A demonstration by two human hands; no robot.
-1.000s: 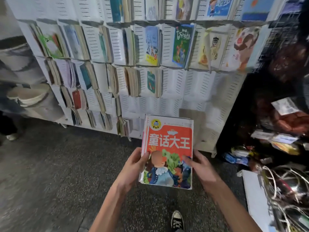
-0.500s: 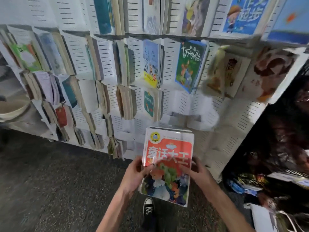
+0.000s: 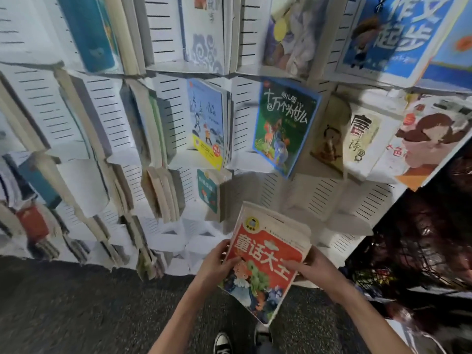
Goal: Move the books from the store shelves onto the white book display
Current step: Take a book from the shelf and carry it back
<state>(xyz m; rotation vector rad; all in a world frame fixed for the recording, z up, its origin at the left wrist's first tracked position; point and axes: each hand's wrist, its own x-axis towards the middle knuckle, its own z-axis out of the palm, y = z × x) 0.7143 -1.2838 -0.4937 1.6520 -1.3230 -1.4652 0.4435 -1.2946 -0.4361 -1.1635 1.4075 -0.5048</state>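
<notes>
Fingers of the left hand [image 3: 214, 264] curl round the left edge of a stack of glossy paperback books topped by a red cartoon cover [image 3: 265, 264], thumb on the cover; the right hand [image 3: 310, 268] grips its right edge likewise. Compared with half a second ago, the stack is tilted clockwise and sits closer to the white slotted metal book display [image 3: 329, 200], which now fills more of the view. A blue-bordered green picture book [image 3: 284, 126] leans in a pocket above. A black canvas sneaker [image 3: 222, 342] stands on the dark speckled floor [image 3: 76, 302] below.
</notes>
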